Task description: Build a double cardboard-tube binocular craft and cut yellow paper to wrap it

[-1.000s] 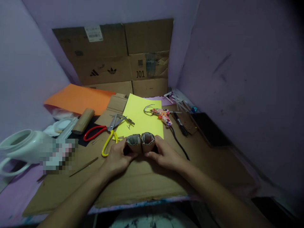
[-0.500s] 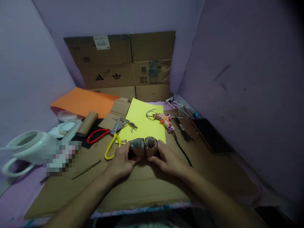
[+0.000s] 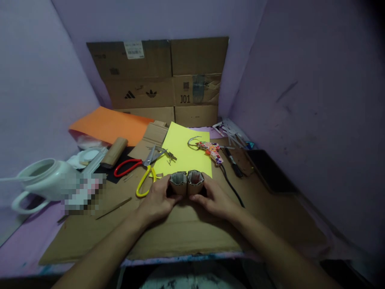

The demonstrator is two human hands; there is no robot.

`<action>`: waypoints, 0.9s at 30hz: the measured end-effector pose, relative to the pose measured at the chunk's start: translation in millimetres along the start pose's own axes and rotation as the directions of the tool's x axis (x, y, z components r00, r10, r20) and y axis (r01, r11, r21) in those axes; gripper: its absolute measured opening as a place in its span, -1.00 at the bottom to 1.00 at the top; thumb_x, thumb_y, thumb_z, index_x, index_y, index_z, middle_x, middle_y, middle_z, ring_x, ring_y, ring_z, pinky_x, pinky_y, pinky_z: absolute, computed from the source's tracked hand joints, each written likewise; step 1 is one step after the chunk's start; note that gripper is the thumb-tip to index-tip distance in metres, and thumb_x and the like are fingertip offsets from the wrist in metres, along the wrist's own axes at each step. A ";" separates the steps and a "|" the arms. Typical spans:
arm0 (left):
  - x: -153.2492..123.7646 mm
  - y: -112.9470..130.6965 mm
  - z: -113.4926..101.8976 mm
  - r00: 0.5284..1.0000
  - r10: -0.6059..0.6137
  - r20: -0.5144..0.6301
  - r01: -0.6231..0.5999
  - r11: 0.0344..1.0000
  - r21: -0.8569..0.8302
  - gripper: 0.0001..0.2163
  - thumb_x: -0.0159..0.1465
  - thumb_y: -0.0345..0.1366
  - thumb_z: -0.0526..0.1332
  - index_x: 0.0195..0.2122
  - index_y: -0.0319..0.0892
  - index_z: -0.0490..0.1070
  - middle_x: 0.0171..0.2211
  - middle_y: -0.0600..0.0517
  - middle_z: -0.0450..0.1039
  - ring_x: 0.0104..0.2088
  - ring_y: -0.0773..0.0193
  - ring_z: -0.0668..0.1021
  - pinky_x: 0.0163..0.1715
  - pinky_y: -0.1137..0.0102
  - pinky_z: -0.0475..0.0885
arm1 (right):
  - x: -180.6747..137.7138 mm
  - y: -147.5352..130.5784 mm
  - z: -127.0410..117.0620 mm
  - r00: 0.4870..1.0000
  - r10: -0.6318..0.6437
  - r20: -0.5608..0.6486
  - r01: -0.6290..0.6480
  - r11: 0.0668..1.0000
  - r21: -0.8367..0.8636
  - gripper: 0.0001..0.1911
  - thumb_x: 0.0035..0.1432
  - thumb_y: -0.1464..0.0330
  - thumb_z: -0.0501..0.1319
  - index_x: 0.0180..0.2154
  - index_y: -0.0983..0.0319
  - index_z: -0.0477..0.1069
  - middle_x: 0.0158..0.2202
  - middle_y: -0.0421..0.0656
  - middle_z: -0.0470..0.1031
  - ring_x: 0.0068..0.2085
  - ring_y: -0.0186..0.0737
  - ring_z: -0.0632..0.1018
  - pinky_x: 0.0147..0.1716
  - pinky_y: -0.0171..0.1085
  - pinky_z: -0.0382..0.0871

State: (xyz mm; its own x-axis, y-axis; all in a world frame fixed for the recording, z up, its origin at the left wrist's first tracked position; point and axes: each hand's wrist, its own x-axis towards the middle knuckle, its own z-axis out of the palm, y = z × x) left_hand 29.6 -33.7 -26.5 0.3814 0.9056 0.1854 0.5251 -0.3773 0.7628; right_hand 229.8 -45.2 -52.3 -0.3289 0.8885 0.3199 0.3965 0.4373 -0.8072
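Two short cardboard tubes stand side by side, touching, with their open ends toward me. My left hand is closed around the left cardboard tube, thumb along its near side. Around the right cardboard tube my right hand is closed in the same way. Both tubes have a greyish lining inside and rough cut rims. Just beyond them lies a yellow sheet of paper. Scissors with one red and one yellow handle rest open, left of the tubes.
A patterned glue gun with a black cord lies on the yellow sheet's right edge. A white pot, a rolled cardboard piece and orange paper are on the left. At right is a dark flat device; a cardboard panel stands behind.
The whole view has shifted slightly, so everything appears a little further right and up. Both hands keep the two tubes pressed together, with no visible change of grip.
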 end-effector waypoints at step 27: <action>1.1 6.5 -16.4 0.997 -0.006 0.082 0.023 0.978 -0.205 -0.63 0.02 -0.27 0.29 -0.11 -0.20 0.37 -0.21 -0.02 0.53 -0.22 0.12 0.53 -0.25 0.31 0.45 | 14.7 -28.2 -2.1 0.946 0.268 0.182 -0.320 0.862 0.394 -0.55 -0.13 0.36 0.33 -0.12 0.25 0.35 -0.17 -0.07 0.55 -0.13 0.06 0.52 -0.13 -0.04 0.39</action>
State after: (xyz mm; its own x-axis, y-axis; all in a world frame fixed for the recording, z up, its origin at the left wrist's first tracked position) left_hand 21.0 -32.0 -11.2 0.4399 0.8887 0.1294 0.3662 -0.3091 0.8777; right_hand 215.5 -44.2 -23.8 -0.3611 0.9325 -0.0038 0.1090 0.0382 -0.9933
